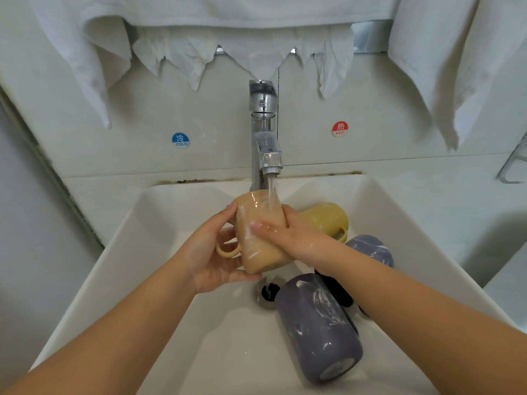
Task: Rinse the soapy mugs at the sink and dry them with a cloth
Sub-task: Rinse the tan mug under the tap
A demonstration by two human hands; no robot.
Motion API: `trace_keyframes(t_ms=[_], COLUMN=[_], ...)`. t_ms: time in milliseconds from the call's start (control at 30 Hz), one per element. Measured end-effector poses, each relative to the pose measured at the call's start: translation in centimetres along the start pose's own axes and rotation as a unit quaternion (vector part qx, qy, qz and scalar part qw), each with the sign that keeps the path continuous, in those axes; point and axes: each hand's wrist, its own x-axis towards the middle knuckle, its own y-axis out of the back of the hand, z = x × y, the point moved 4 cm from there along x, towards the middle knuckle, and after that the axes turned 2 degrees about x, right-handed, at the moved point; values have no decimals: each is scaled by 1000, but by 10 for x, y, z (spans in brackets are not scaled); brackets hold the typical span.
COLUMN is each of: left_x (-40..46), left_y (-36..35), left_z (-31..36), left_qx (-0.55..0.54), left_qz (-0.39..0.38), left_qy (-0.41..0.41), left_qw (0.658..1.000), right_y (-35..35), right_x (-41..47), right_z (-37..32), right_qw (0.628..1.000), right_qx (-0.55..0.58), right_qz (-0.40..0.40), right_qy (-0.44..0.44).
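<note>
The tan mug [258, 232] was held between both hands under the tap [263, 129], its long axis tilted away from the person, base towards them; the left hand [212, 252] curled round its handle side, the right hand [285, 235] wrapped round the far side, both equally near

Bathroom or washroom, home or lodging. White square basin [176, 252] below chrome mixer tap [263, 132], water running. On wall left of tap, blue COLD sticker [180, 140]; right of tap, red HOT sticker [340, 128]. White towels [94, 52] hang above tap.
</note>
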Motion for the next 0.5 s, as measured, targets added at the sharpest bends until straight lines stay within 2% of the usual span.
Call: trace_keyframes(t_ms=[67,167,367,500], left_x=[1,1,0,2], left_y=[0,0,2,1], left_z=[-1,0,-1,-3], left_qx=[8,4,-41,-46], left_qz=[-6,-2,16,14], left_qy=[4,6,10,24], left_qw=[1000,1000,999,999], right_y=[-2,2,8,12], right_x=[3,9,0,3], right_z=[-1,-5,2,-4], right_qw=[1000,998,999,1000], right_qx=[-24,3,21,18], right_qz=[19,64,-45,23], right_qy=[0,-2,-1,1])
